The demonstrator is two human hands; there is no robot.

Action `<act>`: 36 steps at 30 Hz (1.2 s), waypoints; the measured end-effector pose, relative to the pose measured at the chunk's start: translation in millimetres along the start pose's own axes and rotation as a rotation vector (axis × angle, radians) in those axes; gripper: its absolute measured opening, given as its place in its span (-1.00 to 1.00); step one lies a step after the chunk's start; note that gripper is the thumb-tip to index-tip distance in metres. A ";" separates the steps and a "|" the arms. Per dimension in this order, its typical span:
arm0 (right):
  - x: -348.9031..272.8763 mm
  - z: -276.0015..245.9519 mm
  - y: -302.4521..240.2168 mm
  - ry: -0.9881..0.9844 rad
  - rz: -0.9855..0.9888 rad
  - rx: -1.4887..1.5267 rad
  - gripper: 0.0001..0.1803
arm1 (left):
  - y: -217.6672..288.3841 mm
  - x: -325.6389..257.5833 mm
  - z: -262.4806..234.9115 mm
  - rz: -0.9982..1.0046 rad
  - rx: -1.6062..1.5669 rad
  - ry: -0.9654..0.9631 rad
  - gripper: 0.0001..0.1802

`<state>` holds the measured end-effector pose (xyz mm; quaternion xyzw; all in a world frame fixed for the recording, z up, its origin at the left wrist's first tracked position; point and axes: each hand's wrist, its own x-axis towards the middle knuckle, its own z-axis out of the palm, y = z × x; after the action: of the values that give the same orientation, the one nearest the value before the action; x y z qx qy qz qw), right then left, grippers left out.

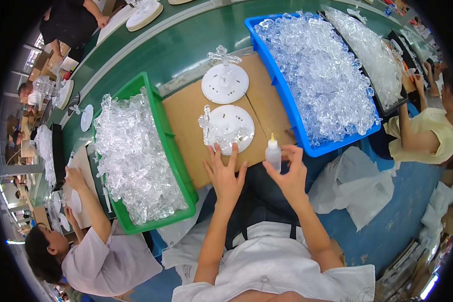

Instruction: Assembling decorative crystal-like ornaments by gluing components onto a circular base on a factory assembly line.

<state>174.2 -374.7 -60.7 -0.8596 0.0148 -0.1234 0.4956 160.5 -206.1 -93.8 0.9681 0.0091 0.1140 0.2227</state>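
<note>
My right hand (290,176) grips a small translucent squeeze bottle (273,155) with a yellow nozzle tip, held upright at the cardboard's near edge. My left hand (224,173) has its fingers spread, with the fingertips at the near rim of a white round plate (241,123). Clear plastic pieces (206,123) stand on that plate's left side, and another lies near its middle. Just beyond it, a second white plate (211,85) with slots carries a clear branched plastic part (224,54). Both plates rest on a brown cardboard sheet (183,121).
A green bin (168,151) heaped with clear plastic pieces stands on the left, a blue bin (287,108) with more on the right. Behind them runs a green conveyor (186,38). Co-workers sit at both sides. A plastic bag (355,186) lies at the lower right.
</note>
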 end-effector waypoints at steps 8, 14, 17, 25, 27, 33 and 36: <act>13.2 8.6 1.8 -0.155 -0.048 -0.124 -0.65 | 7.9 0.1 11.4 -0.029 0.059 0.017 -0.37; 14.7 10.3 -0.6 -0.184 -0.062 -0.121 -0.66 | 8.2 -1.3 10.8 -0.035 0.081 0.007 -0.38; 13.1 9.3 0.0 -0.228 -0.030 -0.110 -0.66 | 10.8 0.3 11.9 -0.042 0.084 0.009 -0.38; 13.1 12.2 5.9 -0.229 -0.036 -0.043 -0.66 | 13.4 2.1 16.8 -0.026 0.123 0.031 -0.42; 21.0 13.2 8.2 -0.147 -0.094 -0.058 -0.65 | 18.8 6.1 18.4 -0.045 0.118 0.015 -0.44; 31.1 6.4 12.3 -0.221 -0.024 -0.033 -0.64 | 24.4 10.5 21.6 -0.042 0.125 0.036 -0.47; 21.1 -0.3 8.5 -0.276 0.032 -0.012 -0.66 | 24.8 11.4 21.0 -0.041 0.141 0.025 -0.47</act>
<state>195.4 -382.4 -63.6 -0.8710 -0.0391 0.0038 0.4898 175.5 -236.7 -98.9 0.9795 0.0400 0.1207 0.1561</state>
